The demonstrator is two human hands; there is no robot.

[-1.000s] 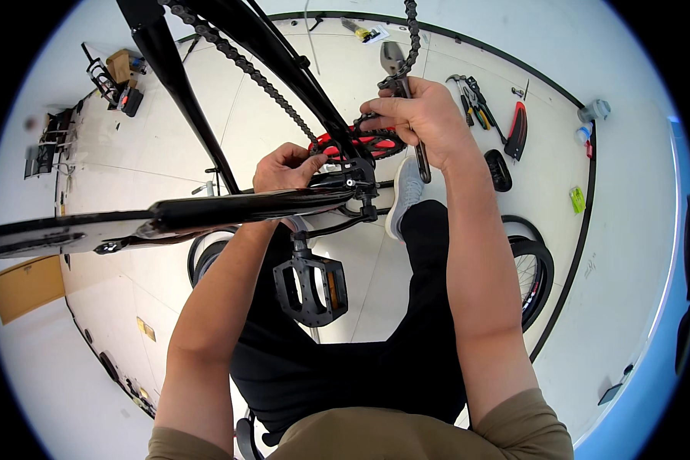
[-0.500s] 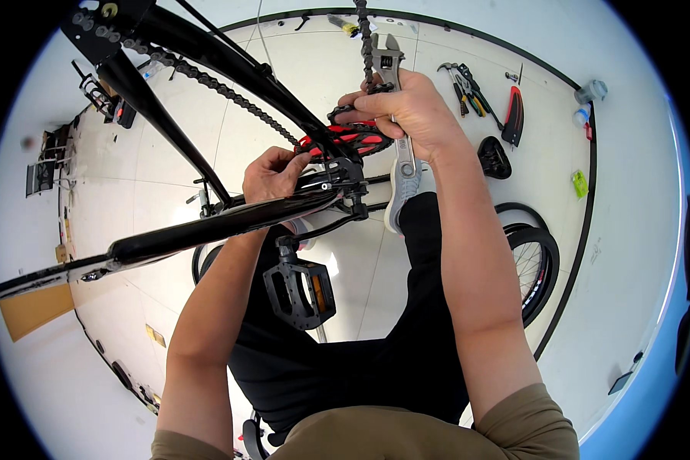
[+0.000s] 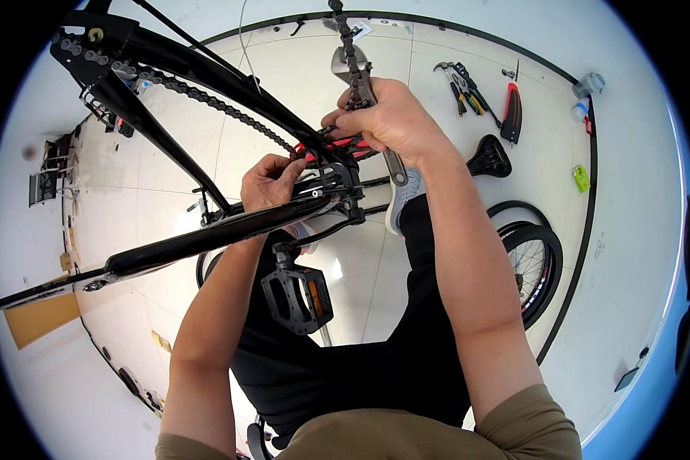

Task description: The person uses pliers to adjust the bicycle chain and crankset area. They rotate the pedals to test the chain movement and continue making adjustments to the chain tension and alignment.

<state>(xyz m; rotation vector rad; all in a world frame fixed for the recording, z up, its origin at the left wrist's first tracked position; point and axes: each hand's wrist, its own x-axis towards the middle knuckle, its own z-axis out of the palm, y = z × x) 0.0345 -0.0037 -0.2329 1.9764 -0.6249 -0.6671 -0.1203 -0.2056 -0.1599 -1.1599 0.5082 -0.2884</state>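
Note:
A black bicycle frame (image 3: 207,231) stands in front of me, with a red chainring (image 3: 300,151) at its crank. My left hand (image 3: 270,182) is closed in a pinch on the bicycle chain (image 3: 226,110) at the chainring's left edge. My right hand (image 3: 397,123) grips an adjustable wrench (image 3: 395,169) against its palm, jaws pointing away. Its fingers also hold the chain's other run, beside the chainring's far side; that run rises past the wrench jaws. My fingertips partly hide the chain there. A black pedal (image 3: 297,297) hangs on the near crank arm.
On the floor at the right lie a hammer and pliers (image 3: 468,88), a red and black mudguard (image 3: 511,115), a black saddle (image 3: 489,157) and a wheel (image 3: 533,268). A green packet (image 3: 581,179) and plastic bottles (image 3: 588,84) are farther right. Cardboard (image 3: 44,318) is at the left.
My right hand has moved left and slightly toward me with the wrench and chain, and the wrench has tilted left. My left hand stays at the chainring.

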